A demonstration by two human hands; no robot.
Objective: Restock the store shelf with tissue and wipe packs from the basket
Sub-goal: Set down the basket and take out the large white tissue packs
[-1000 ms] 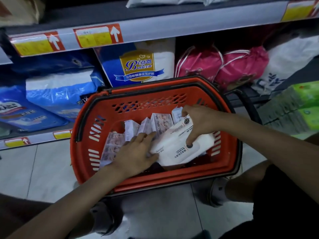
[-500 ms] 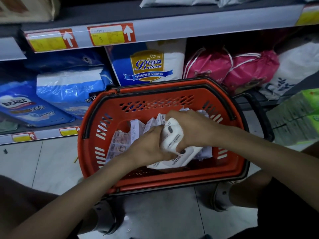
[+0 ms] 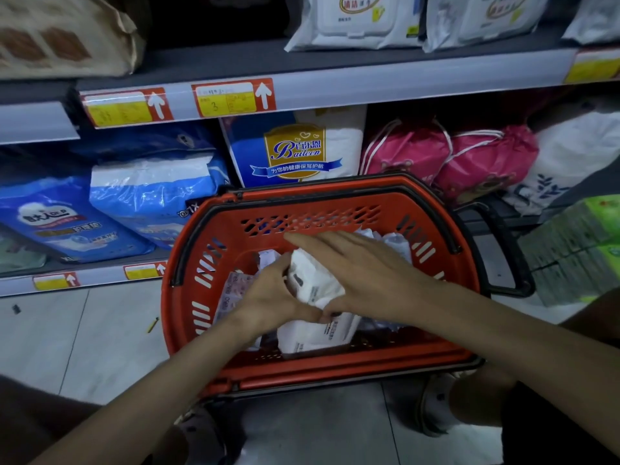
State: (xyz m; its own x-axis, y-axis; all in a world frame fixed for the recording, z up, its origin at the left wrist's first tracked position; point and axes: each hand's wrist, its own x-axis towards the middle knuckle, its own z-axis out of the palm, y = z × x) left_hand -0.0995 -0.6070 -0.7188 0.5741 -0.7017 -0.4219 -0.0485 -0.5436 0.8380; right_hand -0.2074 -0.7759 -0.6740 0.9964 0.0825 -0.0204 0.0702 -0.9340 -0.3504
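Floor (image 3: pixel 67 330): pale tiles along the bottom of the frame; I am crouched low, with a shoe (image 3: pixel 432 407) at lower right.
Basket (image 3: pixel 302 374): red with black handles, standing on the floor at centre frame, right in front of the shelves.
Wipe pack (image 3: pixel 315 286): white, tilted up inside the basket at centre, between my two hands. A second white pack (image 3: pixel 318 333) lies flat just below it.
Left hand (image 3: pixel 268 297): fingers curled round the left edge of the wipe pack, gripping it.
Right hand (image 3: pixel 362 270): fingers straight and spread, lying over the top of the wipe pack and reaching toward the basket's far wall. The thumb sits low, beside my left thumb.
Tissue packs (image 3: pixel 235 290): small and pink-printed, stacked in the left part of the basket, partly hidden by my left hand.
Lower shelf (image 3: pixel 100 276): blue packs (image 3: pixel 67 216) at left. Behind the basket stand a blue and white pack (image 3: pixel 295 152), pink bags (image 3: pixel 446 156) and a white bag (image 3: pixel 577 156).
Green packs (image 3: pixel 587 246): stacked at the right edge.
Upper shelf (image 3: pixel 369 85): red and yellow price tags (image 3: pixel 231 99) on its edge; white shelf packs (image 3: pixel 355 18) at top centre and right, a brown bag (image 3: pixel 60 35) at upper left.
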